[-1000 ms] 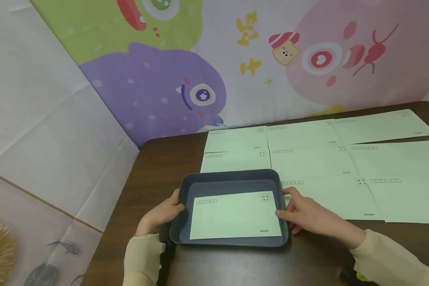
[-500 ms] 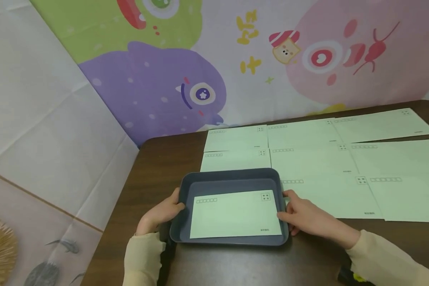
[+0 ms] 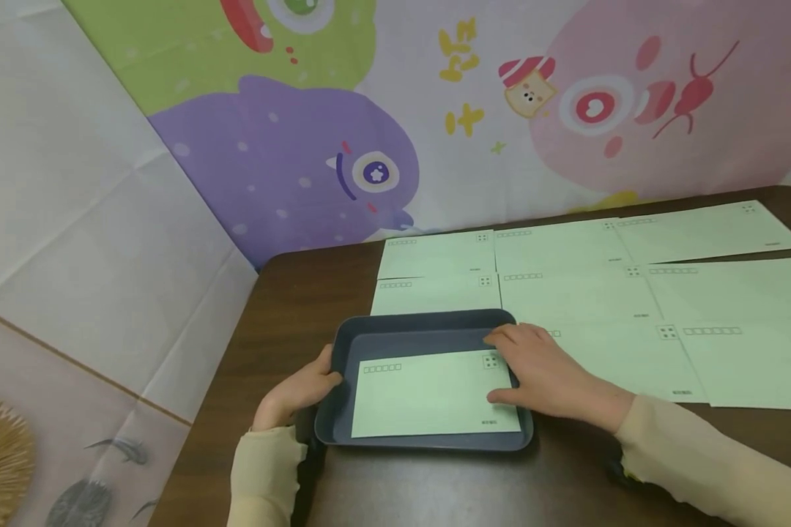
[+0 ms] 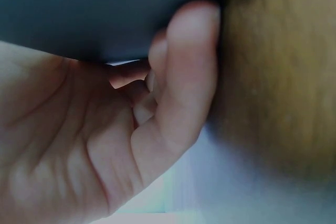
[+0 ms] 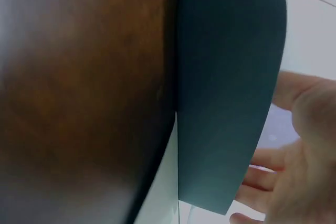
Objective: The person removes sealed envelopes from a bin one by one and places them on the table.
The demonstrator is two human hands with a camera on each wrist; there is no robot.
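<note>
A dark blue-grey rectangular tray (image 3: 409,343) lies on the brown table. Inside it is a pale envelope (image 3: 428,399) with a row of small boxes and a printed stamp square. My left hand (image 3: 301,391) grips the tray's left side, thumb over the rim; in the left wrist view its fingers (image 4: 191,66) curl against the outer wall. Above the tray's right rim, my right hand (image 3: 547,369) reaches inward with fingers and thumb spread over the envelope's right end. Whether its fingertips touch the envelope is unclear. The right wrist view shows the tray's outer side (image 5: 226,98).
Several similar envelopes (image 3: 580,296) lie in rows behind and right of the tray, some partly overlapping. The tray's far edge covers part of one. A cartoon-printed cloth (image 3: 283,161) hangs behind the dark wooden table (image 3: 290,293), and a white panel stands at its left.
My right hand has let go of the tray's right edge and moved left and up over the rim, its fingers spreading over the envelope. My left hand and the tray stay in place.
</note>
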